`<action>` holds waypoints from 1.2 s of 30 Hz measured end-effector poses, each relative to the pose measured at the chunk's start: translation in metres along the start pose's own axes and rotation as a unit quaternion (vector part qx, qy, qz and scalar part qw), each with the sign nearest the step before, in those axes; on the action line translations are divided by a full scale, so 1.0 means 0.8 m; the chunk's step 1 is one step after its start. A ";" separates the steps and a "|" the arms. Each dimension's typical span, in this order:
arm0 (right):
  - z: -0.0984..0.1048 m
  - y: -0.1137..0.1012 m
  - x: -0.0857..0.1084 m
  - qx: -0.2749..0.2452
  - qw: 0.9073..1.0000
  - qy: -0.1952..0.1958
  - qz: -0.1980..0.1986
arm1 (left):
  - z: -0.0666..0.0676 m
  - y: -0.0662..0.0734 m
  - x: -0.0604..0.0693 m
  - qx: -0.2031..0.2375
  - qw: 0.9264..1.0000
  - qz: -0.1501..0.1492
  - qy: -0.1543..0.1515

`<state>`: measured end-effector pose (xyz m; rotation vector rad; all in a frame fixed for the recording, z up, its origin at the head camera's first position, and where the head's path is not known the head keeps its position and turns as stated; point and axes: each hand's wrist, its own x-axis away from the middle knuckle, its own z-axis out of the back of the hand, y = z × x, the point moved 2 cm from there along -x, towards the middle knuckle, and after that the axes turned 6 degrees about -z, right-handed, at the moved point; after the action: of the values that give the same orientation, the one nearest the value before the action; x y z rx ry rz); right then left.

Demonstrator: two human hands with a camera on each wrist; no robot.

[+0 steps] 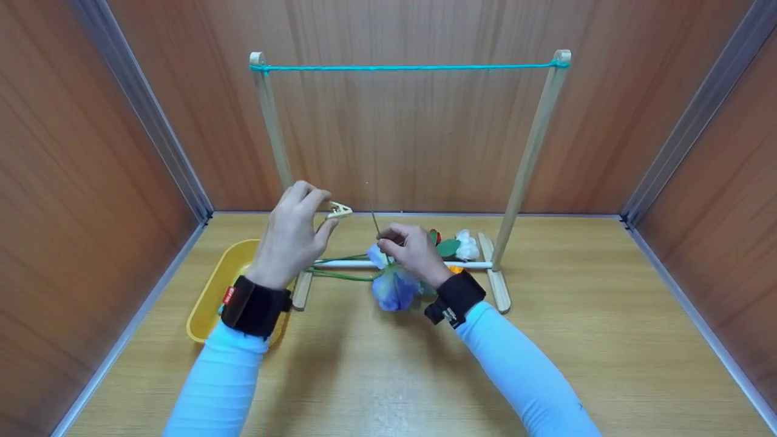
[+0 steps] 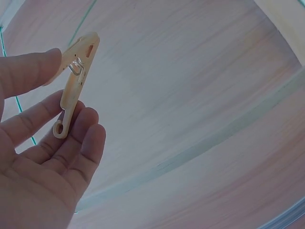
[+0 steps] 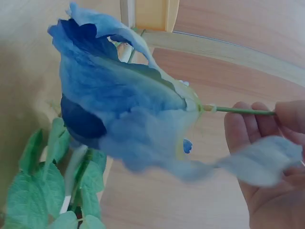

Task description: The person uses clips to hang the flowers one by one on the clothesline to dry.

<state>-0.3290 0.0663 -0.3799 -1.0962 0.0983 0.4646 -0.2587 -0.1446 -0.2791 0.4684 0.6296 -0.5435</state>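
A cream clothespin (image 1: pixel 339 210) (image 2: pixel 78 78) is pinched between the thumb and fingers of the left hand (image 1: pixel 292 233) (image 2: pixel 52 138), level with the frame's left post. Lower and to the right, the right hand (image 1: pixel 416 252) (image 3: pixel 271 181) pinches the thin green stem (image 1: pixel 376 224) (image 3: pixel 243 111) of a blue flower (image 1: pixel 394 288) (image 3: pixel 128 95). That flower hangs head down, its stem pointing up. The turquoise string (image 1: pixel 407 68) runs between the tops of two wooden posts, above both hands.
A yellow tray (image 1: pixel 203 309) stands at the left, partly behind the left forearm. White flower (image 1: pixel 467 246) and green leaves (image 1: pixel 448 247) lie by the right post (image 1: pixel 534 145). A white bar (image 1: pixel 346 264) joins the frame's feet. Wooden walls enclose the back and sides.
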 end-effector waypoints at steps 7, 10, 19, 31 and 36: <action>-0.003 -0.001 -0.014 0.011 0.999 0.015 0.036 | 0.002 -0.005 -0.020 -0.010 1.000 0.005 -0.029; -0.002 0.000 -0.020 0.014 0.999 0.017 0.044 | 0.000 -0.009 -0.028 -0.011 0.999 0.011 -0.039; 0.001 -0.005 -0.043 0.010 0.999 0.004 0.042 | 0.004 -0.020 -0.061 -0.014 0.999 0.017 -0.050; 0.002 -0.030 -0.077 0.018 0.999 0.000 0.031 | 0.031 -0.024 -0.103 -0.018 0.999 -0.002 -0.039; 0.001 -0.044 -0.093 0.026 0.999 0.001 0.044 | 0.047 -0.025 -0.115 -0.032 0.999 0.007 -0.041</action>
<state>-0.3815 0.0306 -0.3275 -1.0446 0.1608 0.5367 -0.3174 -0.1503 -0.1970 0.3888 0.5635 -0.5246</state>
